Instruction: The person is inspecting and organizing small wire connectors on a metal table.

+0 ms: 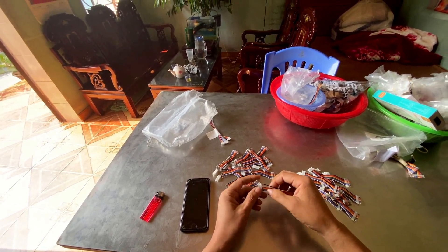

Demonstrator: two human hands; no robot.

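Observation:
My left hand [235, 205] and my right hand [301, 198] meet over the metal table [140, 186], pinching one short multicoloured wire cable with a white connector [266, 186] between their fingertips. Just beyond the hands lies a pile of similar striped cables [245, 163]. To the right of my right hand sits a second pile of cables [338, 191].
A black phone [196, 204] and a red lighter [152, 206] lie to the left of my hands. A clear plastic bag [179, 119] sits further back, a red basket [317, 114] and a green basin [420, 130] at the right, a blue chair [298, 58] behind.

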